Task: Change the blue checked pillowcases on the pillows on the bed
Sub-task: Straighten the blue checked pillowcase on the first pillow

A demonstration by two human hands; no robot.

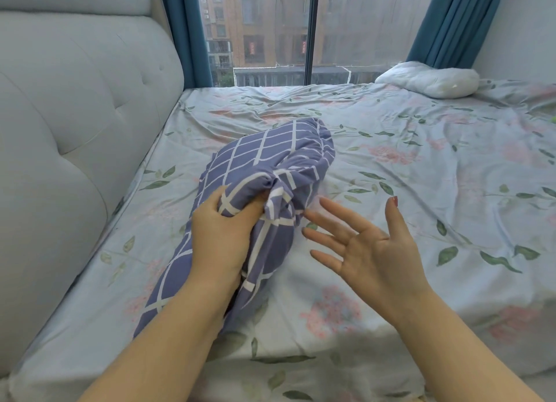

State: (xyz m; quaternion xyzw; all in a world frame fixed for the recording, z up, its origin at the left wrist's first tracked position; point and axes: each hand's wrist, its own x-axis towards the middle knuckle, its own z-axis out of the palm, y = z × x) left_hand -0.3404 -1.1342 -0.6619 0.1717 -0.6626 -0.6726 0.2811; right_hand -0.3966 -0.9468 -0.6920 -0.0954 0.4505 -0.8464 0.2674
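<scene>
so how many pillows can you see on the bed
1: a bare white pillow at the far right by the window. The checked pillowcase gripped by the left hand may hide another.

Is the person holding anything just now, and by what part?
The left hand grips the blue checked pillowcase by a bunched fold near its middle. The right hand is spread open and holds nothing.

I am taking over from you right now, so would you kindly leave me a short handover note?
Left hand grips a bunched fold of the blue checked pillowcase on the floral sheet near the headboard.
Right hand open beside it, holding nothing.
Bare white pillow at the far side by the window.
Done: that pillow is uncovered.
Left: cannot tell whether the checked case holds a pillow; no fresh case in view.
</scene>
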